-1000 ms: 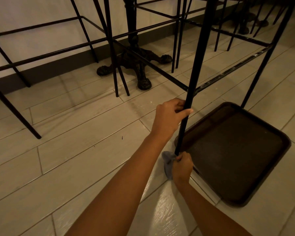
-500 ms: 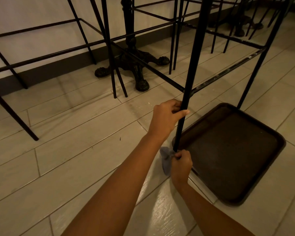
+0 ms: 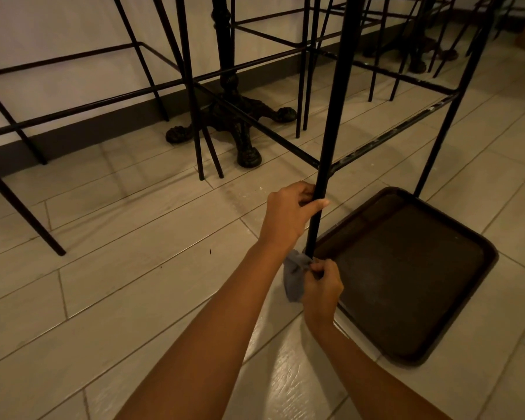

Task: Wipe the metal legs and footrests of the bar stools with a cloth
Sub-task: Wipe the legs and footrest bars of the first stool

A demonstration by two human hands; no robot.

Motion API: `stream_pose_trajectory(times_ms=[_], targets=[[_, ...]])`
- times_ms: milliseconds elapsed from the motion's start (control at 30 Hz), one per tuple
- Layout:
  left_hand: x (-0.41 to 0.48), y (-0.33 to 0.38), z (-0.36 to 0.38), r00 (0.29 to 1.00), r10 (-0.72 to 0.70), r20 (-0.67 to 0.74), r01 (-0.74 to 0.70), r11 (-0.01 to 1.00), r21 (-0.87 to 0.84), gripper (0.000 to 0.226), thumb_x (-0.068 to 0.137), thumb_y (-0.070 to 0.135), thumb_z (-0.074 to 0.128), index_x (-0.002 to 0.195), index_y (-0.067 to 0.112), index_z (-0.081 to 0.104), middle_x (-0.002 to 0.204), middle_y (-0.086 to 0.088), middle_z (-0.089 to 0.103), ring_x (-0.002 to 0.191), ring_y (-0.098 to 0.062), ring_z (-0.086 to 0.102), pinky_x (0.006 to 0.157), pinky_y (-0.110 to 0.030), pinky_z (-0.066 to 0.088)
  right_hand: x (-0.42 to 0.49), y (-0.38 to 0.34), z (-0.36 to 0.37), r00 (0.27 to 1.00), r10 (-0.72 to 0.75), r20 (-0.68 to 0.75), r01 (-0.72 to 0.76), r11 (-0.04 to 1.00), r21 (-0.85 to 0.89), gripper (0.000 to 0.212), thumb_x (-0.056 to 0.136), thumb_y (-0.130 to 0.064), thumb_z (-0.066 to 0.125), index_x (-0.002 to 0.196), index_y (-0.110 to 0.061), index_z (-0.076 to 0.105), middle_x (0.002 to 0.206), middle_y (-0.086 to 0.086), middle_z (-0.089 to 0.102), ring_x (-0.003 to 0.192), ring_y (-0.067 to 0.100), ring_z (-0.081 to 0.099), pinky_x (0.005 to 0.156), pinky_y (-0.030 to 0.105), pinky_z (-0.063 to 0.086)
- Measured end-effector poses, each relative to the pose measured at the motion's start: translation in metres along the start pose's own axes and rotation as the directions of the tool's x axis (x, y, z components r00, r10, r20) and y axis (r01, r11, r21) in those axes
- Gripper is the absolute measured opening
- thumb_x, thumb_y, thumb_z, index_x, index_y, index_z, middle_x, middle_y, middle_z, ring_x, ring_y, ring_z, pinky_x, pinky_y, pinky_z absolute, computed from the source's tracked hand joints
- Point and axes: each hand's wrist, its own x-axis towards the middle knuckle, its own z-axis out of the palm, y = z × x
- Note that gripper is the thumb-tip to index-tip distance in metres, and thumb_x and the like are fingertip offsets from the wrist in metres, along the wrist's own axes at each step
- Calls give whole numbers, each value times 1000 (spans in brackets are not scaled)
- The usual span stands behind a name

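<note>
The cloth (image 3: pixel 294 277) is bunching round the foot of the leg (image 3: pixel 331 122), the right hand (image 3: pixel 322 286) pinching it there. The left hand (image 3: pixel 288 216) is gripping the leg higher up, and a tray (image 3: pixel 406 283) is lying just beside on the floor (image 3: pixel 103 298).

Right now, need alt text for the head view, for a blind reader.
A person's left hand grips a black metal stool leg while the right hand holds a grey cloth against the leg's bottom end, near the tiled floor. A dark tray lies on the floor right of the leg; more stool frames and an ornate table base stand behind.
</note>
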Motion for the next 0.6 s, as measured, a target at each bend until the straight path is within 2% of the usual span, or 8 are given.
stream_pose_trajectory(times_ms=[167,333,433,500,600], targets=[[0,3,1,999,-32,-17,32,999,32,22,80,16,70,98,4,66,96,-9,72,84,-6,63,73,-10,49,7,-19,4,998,-52,-22,54,994,98,35,83,8,52,67,-22,44,74,1,48,66,-1,48,64,9,42],[0,8,-1,999,-47,-18,49,995,89,21,81,20,69,99,8,68,96,-5,72,86,-7,63,69,-8,47,15,-43,2,990,-136,-45,141,980,138,22,81,11,53,73,-9,47,76,0,51,69,-4,50,64,5,41],[-4,11,-3,999,-45,-1,45,991,129,22,85,22,65,105,11,68,97,-3,71,85,-5,61,67,-5,45,20,-56,0,984,-176,-26,178,971,162,18,82,10,53,76,-7,49,81,5,54,72,2,52,68,10,45],[-7,12,-4,998,-55,23,51,988,149,24,88,25,61,109,15,67,97,-3,71,89,-9,64,72,-11,48,22,-62,0,978,-205,-29,207,964,165,15,82,8,54,79,-6,50,83,5,56,75,6,54,71,14,47],[-14,15,-4,995,-72,74,54,975,215,32,91,32,56,119,18,60,103,-3,69,97,-14,65,85,-28,54,25,-72,-2,979,-203,-18,203,967,151,9,84,3,55,84,-6,53,86,5,58,80,14,57,72,17,49]])
